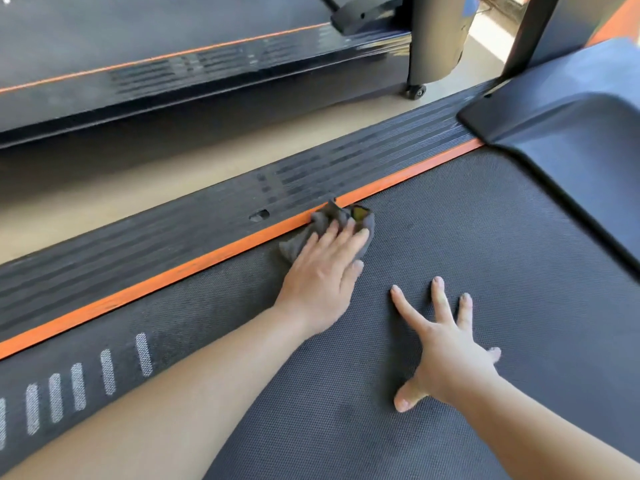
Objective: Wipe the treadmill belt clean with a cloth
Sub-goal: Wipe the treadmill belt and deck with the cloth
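Observation:
The dark textured treadmill belt (467, 237) fills the lower right of the head view. A crumpled grey cloth (329, 220) lies at the belt's left edge, against the orange strip (194, 263). My left hand (325, 271) presses flat on the cloth, fingers together and covering most of it. My right hand (446, 348) rests palm down on the bare belt, fingers spread, holding nothing, a short way right of and nearer to me than the left hand.
A ribbed black side rail (214, 216) runs beyond the orange strip. The black motor cover (568, 140) rises at the belt's far end. A second treadmill (173, 71) stands parallel across a strip of beige floor (121, 188). White dashes (78, 386) mark the belt's near left.

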